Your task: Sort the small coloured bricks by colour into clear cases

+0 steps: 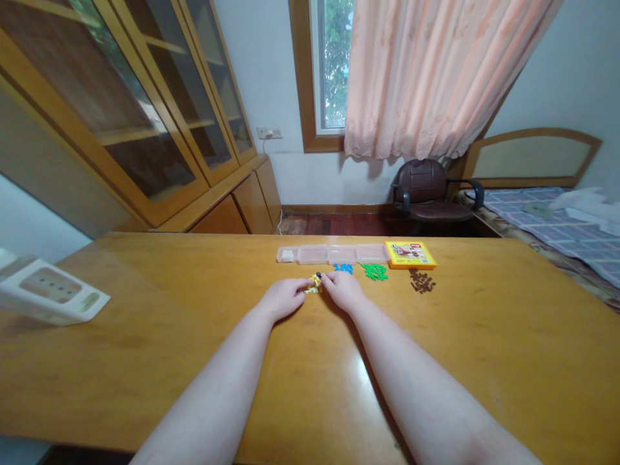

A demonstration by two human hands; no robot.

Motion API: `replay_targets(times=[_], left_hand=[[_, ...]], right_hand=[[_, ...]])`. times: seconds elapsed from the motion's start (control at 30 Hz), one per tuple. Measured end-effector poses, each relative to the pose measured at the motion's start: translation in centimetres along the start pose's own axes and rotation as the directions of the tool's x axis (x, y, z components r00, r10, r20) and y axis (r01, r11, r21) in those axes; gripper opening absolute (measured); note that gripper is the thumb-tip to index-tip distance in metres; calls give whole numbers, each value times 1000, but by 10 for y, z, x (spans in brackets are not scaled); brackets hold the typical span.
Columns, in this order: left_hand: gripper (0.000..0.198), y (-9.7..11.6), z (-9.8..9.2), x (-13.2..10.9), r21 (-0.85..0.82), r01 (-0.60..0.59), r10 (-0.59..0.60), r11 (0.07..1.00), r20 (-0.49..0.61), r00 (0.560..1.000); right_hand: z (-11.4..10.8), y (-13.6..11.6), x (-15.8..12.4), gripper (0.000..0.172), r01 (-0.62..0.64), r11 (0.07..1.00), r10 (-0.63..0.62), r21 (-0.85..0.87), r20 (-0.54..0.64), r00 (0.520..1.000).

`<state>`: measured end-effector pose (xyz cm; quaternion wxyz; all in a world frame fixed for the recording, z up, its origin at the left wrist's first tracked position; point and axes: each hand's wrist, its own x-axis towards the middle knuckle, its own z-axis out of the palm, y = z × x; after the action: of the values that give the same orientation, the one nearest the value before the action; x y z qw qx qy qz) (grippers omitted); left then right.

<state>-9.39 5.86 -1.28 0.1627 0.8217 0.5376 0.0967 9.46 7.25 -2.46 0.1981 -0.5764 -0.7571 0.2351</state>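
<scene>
My left hand (285, 299) rests low over the table, its fingers bent in toward a small heap of yellow and white pieces (312, 289). From the other side my right hand (345, 290) meets the same heap, thumb and fingers closed. A small black piece (318, 276) shows at its fingertips. What lies between the left fingertips is too small to make out. Just beyond the right hand is a pile of blue pieces (343, 267), partly covered by it. Green pieces (374, 271) lie to its right, and brown pieces (422, 281) farther right.
A row of clear plastic trays (314, 254) lies behind the piles, with a yellow box (411, 254) at its right end. On the table's left stands a white box-shaped object (53, 290). Past the table's far edge (217, 236) is a brown armchair (426, 190).
</scene>
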Motion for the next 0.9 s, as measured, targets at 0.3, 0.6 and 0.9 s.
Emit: replay_targets(times=[0.3,0.6,0.9], left_hand=[[44,-1,1,1,-10,-28,28,1000,32,999],[47,-3,-4,1,25,84,-83,996,-44,996],[45,-6,-2,4,60,87,-87,994,-4,996]], right_hand=[[0,1,2,48,-6,1000,6,-30,16,1000],[0,2,0,49,10,1000,-10,-20,14,1000],[-2,0,-1,46,28,998,-27,-60,18,999]])
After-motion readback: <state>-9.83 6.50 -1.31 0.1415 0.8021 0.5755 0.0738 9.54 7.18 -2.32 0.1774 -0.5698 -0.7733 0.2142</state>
